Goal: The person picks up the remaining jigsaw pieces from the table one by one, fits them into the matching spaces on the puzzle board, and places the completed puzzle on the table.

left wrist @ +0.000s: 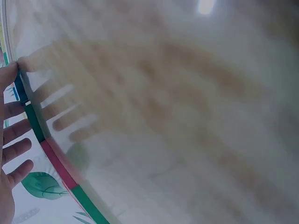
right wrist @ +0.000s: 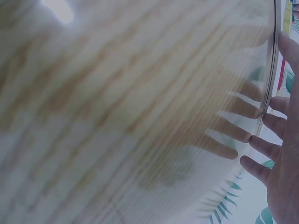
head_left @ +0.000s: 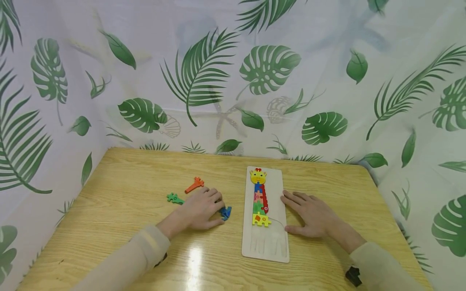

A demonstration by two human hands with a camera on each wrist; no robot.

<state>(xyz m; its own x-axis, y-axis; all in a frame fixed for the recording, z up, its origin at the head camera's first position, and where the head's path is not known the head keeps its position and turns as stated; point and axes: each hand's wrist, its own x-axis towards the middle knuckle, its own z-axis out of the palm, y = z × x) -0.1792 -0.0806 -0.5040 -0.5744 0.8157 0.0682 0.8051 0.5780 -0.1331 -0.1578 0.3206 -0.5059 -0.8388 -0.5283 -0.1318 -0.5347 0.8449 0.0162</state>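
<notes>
Blue piece: on the table (head_left: 320, 178), between the left hand's (head_left: 201, 209) thumb and forefinger, partly hidden by the fingers
Left hand: thumb and fingers apart around that piece; cannot tell whether they pinch it
Right hand (head_left: 316, 216): fingers spread, fingertips and thumb at the board's (head_left: 275, 186) right edge
Giraffe pieces (head_left: 259, 198): joined on the board, between both hands
Green piece (head_left: 175, 198), orange piece (head_left: 195, 184): beyond the left hand, to its left
</notes>
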